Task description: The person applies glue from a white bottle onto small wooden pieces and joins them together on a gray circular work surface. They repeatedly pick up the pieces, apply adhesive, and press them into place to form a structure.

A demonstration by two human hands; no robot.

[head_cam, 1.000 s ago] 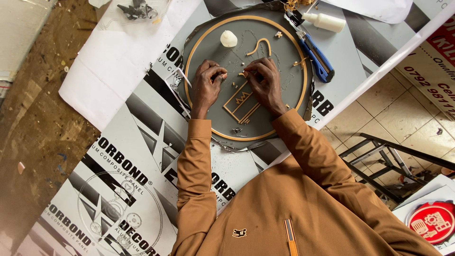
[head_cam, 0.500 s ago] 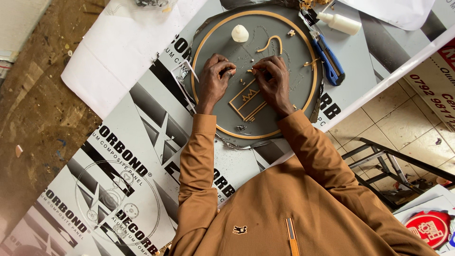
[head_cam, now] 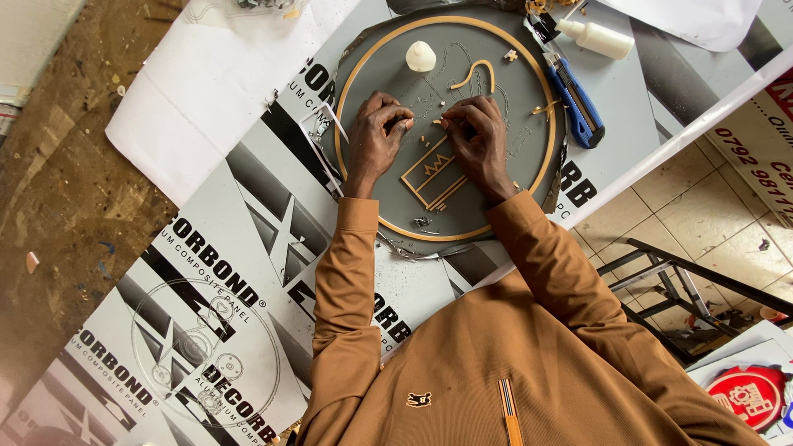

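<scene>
Head view: round grey disc [head_cam: 529, 99], gold-rimmed, bears a gold crown outline.

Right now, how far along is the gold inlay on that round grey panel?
Done: the gold ring edging the grey disc, the box shape with a zigzag and a curved gold strip are laid. In hand: the left hand and right hand pinch small gold bits at the centre. Left: faint outlines on the upper right of the disc are mostly unfilled; loose pieces lie about.
</scene>
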